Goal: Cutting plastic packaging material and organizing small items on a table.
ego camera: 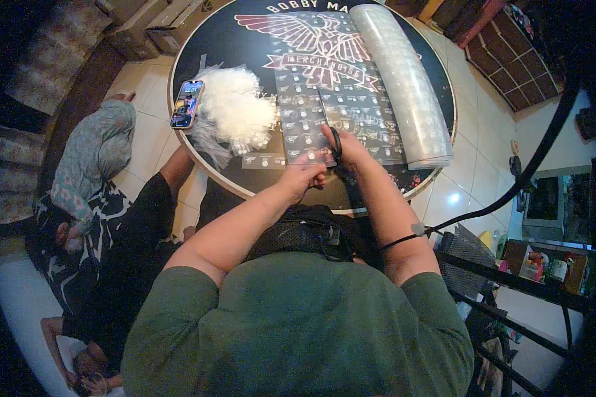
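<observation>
Black-handled scissors (pixel 335 143) are gripped in my right hand (pixel 351 149). Their blades point away from me along a clear printed plastic sheet (pixel 305 111), which lies flat over the round table. A slit line seems to run by the blades, though how far it goes I cannot tell. My left hand (pixel 302 182) pinches the near edge of the sheet, just left of the scissors. On the right, a thick roll of the same clear plastic (pixel 402 84) lies lengthwise. A heap of cut clear plastic pieces (pixel 236 109) is piled left of the sheet.
The round black table (pixel 218 37) bears a winged emblem and writing. A lit phone (pixel 186 104) rests at its left rim. Two people sit at the left, one in a patterned garment (pixel 97 144). Cardboard boxes (pixel 171 27) stand behind. A black cable (pixel 496 198) crosses at the right.
</observation>
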{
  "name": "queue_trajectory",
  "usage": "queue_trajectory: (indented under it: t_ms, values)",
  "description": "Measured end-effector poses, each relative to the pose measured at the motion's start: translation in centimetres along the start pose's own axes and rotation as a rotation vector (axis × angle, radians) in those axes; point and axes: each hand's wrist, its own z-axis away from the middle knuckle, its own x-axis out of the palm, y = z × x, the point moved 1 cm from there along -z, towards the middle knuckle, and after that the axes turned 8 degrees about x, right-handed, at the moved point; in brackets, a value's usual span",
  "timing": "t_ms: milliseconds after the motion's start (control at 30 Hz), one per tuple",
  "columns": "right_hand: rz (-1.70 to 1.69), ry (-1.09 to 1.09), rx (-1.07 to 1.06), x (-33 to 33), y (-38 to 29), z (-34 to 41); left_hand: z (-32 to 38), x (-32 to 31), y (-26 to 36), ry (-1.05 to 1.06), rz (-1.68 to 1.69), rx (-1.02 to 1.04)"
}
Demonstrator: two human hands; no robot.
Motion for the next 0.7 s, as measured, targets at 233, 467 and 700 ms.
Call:
queue_trajectory:
  t_ms: [233, 467, 700]
  values:
    - [-0.106, -0.097, 0.049, 0.2, -0.4, -0.1, 0.0, 0.0, 0.2, -0.032, 0.024, -0.023]
    - [0.055, -0.035, 0.07, -0.4, -0.3, -1.1, 0.2, 0.2, 0.4, -0.015, 0.013, -0.009]
    - [0.023, -0.005, 0.058, -0.1, -1.4, -0.3, 0.1, -0.1, 0.0, -0.001, 0.056, -0.022]
